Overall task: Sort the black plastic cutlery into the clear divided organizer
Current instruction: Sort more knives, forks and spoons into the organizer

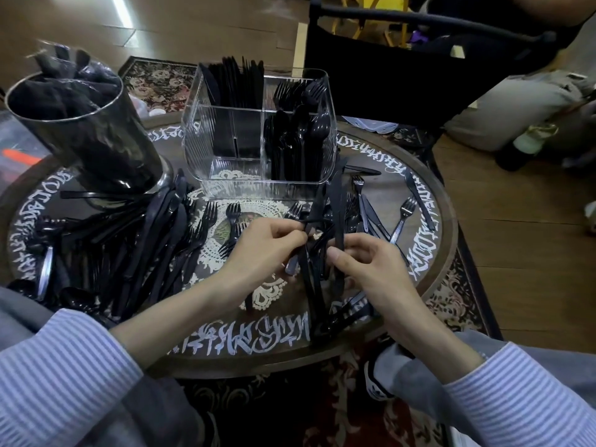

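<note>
Both forearms reach forward from striped sleeves and angle inward, so the hands meet near the middle of the view. The left hand (267, 243) lies knuckles up, its fingers curled and its fingertips pinching a thin black piece. The right hand (361, 266) sits just beside it — thumb up and forward, fingers curled around a bunch of long black pieces — the two hands almost touching.

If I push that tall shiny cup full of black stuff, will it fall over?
Probably, if pushed up high. The tall cup is narrow for its height, with cutlery sticking out its top. Its foot rests among loose cutlery, so it may wobble.
</note>
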